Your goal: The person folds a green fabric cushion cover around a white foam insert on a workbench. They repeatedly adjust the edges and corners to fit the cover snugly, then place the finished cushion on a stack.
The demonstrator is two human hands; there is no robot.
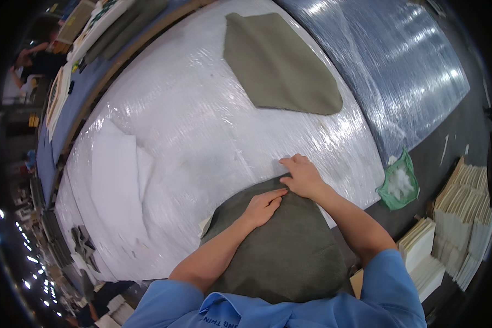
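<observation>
A dark grey-green fabric-covered piece (290, 246), rounded like a cushion, lies close against my body. My left hand (263, 209) rests flat on its upper face, fingers stretched out and close together, pointing at the right hand. At the far edge of the piece, my right hand (303, 176) has its thumb on the fabric and its fingers curled past the edge. What lies under the piece is mostly hidden; a pale corner (205, 225) sticks out at its left. Farther off, a flat olive-green fabric piece (281, 63) lies on the plastic-wrapped white surface (191, 126).
White padding sheets (117, 177) lie at the left. A blue plastic-wrapped surface (388, 60) adjoins at the far right. Beside it hangs a green bag (400, 183) with white fluff. Stacked pale panels (462, 218) stand at the right. A person (35, 60) is at the far left.
</observation>
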